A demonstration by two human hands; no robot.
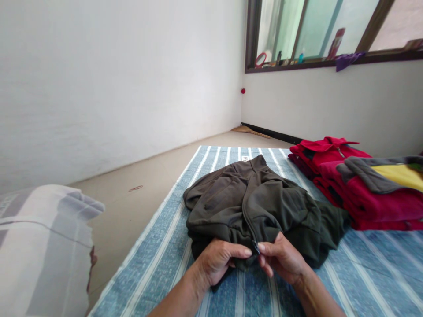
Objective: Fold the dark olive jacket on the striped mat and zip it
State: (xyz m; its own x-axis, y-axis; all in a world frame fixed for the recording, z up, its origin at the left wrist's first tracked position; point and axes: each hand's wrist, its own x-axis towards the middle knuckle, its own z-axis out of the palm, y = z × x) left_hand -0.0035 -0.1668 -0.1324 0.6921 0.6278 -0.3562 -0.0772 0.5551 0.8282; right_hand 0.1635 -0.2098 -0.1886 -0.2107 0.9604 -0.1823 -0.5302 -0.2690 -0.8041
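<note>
A dark olive zip jacket [228,193] lies crumpled in front of me, its collar end pointing away. The zipper [246,207] runs down its middle toward my hands. My left hand [221,259] is closed on the near hem, thumb on top beside the zipper's lower end. Opposite it, my right hand [282,257] pinches the small metal zipper pull [255,247] between thumb and fingers. Both thumbs point at each other, close together. The fingers of my left hand are partly hidden under the cloth.
Blue-and-white striped cloth [155,259] covers the surface under the jacket. Folded red clothes [380,207] are stacked on the right, with a grey and yellow piece on top. A grey-white cloth-covered object [42,251] stands at left. A window [317,35] is at upper right.
</note>
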